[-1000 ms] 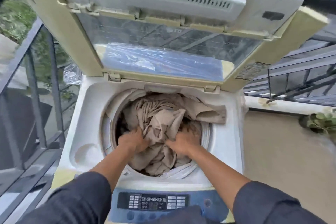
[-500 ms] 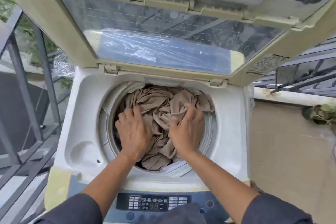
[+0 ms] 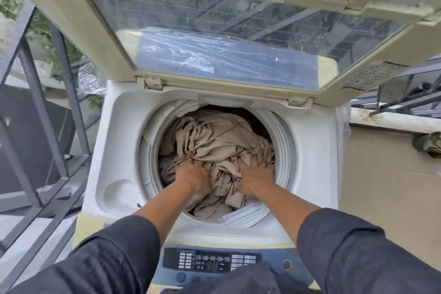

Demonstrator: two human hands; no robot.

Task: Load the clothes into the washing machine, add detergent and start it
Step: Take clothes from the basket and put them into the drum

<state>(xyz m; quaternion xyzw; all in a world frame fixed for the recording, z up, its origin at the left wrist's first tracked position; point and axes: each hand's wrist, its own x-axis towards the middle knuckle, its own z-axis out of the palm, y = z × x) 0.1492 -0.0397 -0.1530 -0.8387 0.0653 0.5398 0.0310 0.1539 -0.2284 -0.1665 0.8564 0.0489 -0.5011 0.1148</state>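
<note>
A white top-loading washing machine (image 3: 312, 155) stands with its glass lid (image 3: 214, 31) raised. Crumpled beige clothes (image 3: 219, 136) fill its drum. Both my hands are down inside the drum on the near side of the pile. My left hand (image 3: 193, 174) has its fingers dug into the cloth, and the folds bunch at its fingertips. My right hand (image 3: 255, 172) presses on the cloth with spread fingers, their tips sunk into the folds. The control panel (image 3: 210, 262) with buttons and a lit display lies at the near edge, between my dark sleeves.
A round recess (image 3: 117, 193) sits in the machine's top at the left. A dark metal railing (image 3: 31, 83) runs close along the left side. To the right are a tan floor (image 3: 381, 186), a low ledge and a potted plant (image 3: 429, 143).
Both hands have slid nearer and pushed deeper into the drum. The clothes have sunk below the rim. My left fingers have gone from flat to dug into the cloth.
</note>
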